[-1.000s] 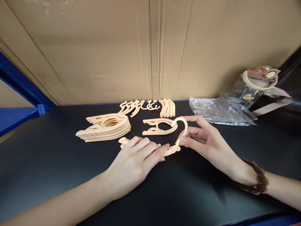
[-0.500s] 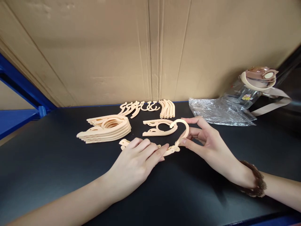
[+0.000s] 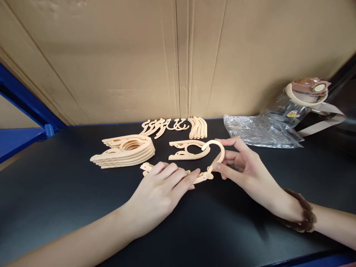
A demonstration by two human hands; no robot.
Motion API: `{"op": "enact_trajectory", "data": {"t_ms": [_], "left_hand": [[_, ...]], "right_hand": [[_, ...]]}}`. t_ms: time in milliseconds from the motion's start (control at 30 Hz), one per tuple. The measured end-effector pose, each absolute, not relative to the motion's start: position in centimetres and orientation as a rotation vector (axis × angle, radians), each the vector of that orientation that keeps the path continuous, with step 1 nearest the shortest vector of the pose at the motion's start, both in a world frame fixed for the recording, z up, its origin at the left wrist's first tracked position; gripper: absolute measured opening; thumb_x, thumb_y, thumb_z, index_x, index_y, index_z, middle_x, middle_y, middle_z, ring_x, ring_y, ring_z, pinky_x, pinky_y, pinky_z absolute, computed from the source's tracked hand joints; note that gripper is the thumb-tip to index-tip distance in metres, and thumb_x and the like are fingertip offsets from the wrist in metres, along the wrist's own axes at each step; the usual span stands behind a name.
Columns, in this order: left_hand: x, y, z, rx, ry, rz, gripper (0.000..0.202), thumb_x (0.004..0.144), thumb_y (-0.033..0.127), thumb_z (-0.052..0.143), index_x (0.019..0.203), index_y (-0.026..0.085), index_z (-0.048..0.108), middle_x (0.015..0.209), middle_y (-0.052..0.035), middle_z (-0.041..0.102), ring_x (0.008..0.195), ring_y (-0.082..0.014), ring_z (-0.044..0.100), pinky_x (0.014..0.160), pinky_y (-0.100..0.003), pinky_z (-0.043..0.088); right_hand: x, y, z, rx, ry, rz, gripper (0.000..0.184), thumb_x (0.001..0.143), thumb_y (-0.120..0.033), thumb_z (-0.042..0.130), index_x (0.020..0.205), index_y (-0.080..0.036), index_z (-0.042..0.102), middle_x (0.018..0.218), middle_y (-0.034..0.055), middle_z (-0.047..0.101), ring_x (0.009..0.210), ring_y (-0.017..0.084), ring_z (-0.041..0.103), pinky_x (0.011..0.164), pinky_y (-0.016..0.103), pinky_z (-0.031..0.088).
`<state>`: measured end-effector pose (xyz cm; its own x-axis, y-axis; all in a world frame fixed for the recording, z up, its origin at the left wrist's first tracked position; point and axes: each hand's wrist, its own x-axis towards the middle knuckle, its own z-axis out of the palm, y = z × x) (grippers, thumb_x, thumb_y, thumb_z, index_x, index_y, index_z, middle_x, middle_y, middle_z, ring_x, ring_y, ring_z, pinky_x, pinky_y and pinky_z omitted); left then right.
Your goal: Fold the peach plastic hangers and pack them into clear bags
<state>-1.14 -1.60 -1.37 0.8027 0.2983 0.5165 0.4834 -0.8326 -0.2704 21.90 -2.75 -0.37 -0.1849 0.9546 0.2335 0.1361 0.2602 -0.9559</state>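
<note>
My left hand (image 3: 164,193) is closed over the folded body of a peach plastic folding hanger (image 3: 200,179), low over the black tabletop. Most of that body is hidden under the fingers; one end sticks out at the left. At its right end stands a curved hanger hook (image 3: 219,148), which my right hand (image 3: 244,167) pinches between thumb and fingers. The hook's lower end meets the hanger body; whether it is locked in, I cannot tell. Just behind lies a flat peach hanger piece (image 3: 183,157) with a round opening.
A stack of similar hanger pieces (image 3: 130,160) sits at the left. Farther back are loose hooks (image 3: 150,128) and a row of curved arms (image 3: 198,128). A clear plastic bag (image 3: 250,133) and a strapped bottle (image 3: 306,92) lie at the right, before a cardboard wall (image 3: 111,55).
Almost nothing differs. The hook in my right hand has shifted very slightly, while my left hand keeps its grip on the hanger body.
</note>
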Motion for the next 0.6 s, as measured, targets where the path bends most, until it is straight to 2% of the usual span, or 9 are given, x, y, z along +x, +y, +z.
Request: {"op": "enact_trajectory", "data": {"t_ms": [100,233,600], "left_hand": [[-1.17,-1.58,-1.31,-2.608,-0.594,-0.647,0.026,0.101,0.009,0.051,0.125,0.008,0.058,0.089,-0.0037,0.072,0.076,-0.019,0.061,0.064,-0.033,0.038],[-1.21,-1.53,-1.33,-2.614,-0.594,-0.664,0.025,0.102,0.009,0.047,0.125,0.009,0.057,0.091,-0.0028,0.072,0.077,-0.0187,0.06,0.065,-0.032,0.038],[-1.12,-1.46,-1.48,-2.625,-0.586,-0.675,0.025,0.1,0.008,0.052,0.125,0.007,0.056,0.09,-0.0032,0.071,0.075,-0.0178,0.063,0.064,-0.033,0.04]], "right_hand": [[21.86,-2.73,-0.39,-1.023,-1.542,1.104,0.032,0.088,-0.023,0.067,0.112,-0.027,0.047,0.079,-0.0055,0.066,0.06,0.011,0.058,0.051,0.024,0.05],[21.94,-2.83,-0.36,-1.014,-1.529,1.144,0.031,0.088,-0.024,0.067,0.111,-0.027,0.046,0.08,-0.0061,0.065,0.054,0.008,0.054,0.049,0.024,0.05],[21.88,-2.87,-0.23,-1.037,-1.534,1.136,0.031,0.087,-0.024,0.067,0.11,-0.026,0.046,0.078,-0.0056,0.064,0.052,0.009,0.054,0.049,0.026,0.051]]}}
